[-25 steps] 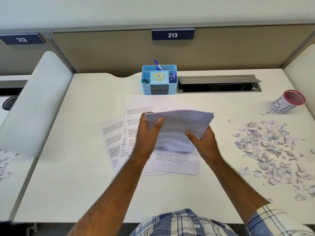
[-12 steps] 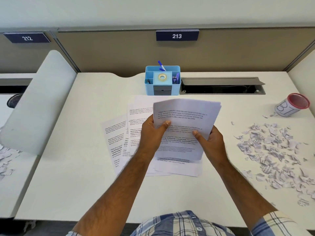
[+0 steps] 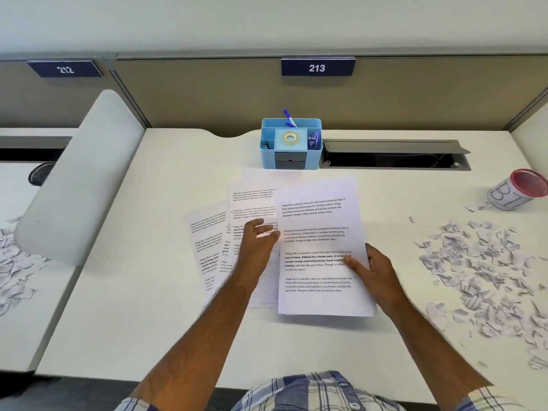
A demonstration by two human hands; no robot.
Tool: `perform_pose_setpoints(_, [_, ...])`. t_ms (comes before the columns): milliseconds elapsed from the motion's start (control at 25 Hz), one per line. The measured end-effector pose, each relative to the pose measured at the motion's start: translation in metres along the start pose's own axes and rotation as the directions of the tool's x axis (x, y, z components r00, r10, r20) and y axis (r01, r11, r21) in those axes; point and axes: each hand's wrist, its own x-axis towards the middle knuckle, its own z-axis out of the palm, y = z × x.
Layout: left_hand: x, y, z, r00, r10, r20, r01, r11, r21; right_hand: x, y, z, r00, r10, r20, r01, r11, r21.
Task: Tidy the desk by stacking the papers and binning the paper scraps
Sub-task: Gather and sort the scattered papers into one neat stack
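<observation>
My right hand grips a stack of printed papers by its right edge, thumb on top, holding it flat and low over the desk. My left hand is off the stack, fingers relaxed and blurred, hovering over several loose printed sheets fanned out on the white desk. A wide scatter of torn paper scraps lies at the right. A small cup-shaped bin with a red rim and handwritten letters lies tipped at the far right.
A blue desk organiser with tape and pens stands behind the sheets. An open cable tray runs to its right. A rounded grey divider stands at the left, with more scraps on the neighbouring desk.
The stack has come down from upright to flat and shifted right. My left hand has let go of it and moved left over the loose sheets.
</observation>
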Motion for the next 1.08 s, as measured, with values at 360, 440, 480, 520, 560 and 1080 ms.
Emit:
perform_pose_setpoints(360, [0.027,-0.068,-0.082,0.932,0.012,-0.362,0.246,0.713,0.656,-0.005,0.038,-0.005,0.991,0.104,-0.085,-0.095,0.990,0.101])
perform_pose_setpoints(440, [0.028,-0.071,-0.080,0.937,0.024,-0.350,0.242,0.678,0.694,-0.006,0.042,-0.003,0.990,0.115,-0.087,-0.106,0.989,0.101])
perform_pose_setpoints(480, [0.028,-0.072,-0.078,0.937,0.032,-0.348,0.238,0.670,0.703,-0.005,0.044,-0.002,0.989,0.117,-0.088,-0.109,0.990,0.094])
perform_pose_setpoints(520, [0.029,-0.073,-0.075,0.938,0.038,-0.345,0.231,0.673,0.702,-0.006,0.046,-0.002,0.989,0.119,-0.089,-0.112,0.990,0.085])
perform_pose_setpoints(560, [0.029,-0.072,-0.073,0.940,0.033,-0.340,0.227,0.684,0.694,-0.005,0.048,-0.001,0.989,0.118,-0.092,-0.112,0.991,0.075])
perform_pose_setpoints(1080, [0.029,-0.049,-0.077,0.966,0.012,-0.257,0.129,0.842,0.524,-0.004,0.052,-0.003,0.988,0.127,-0.092,-0.124,0.992,0.038])
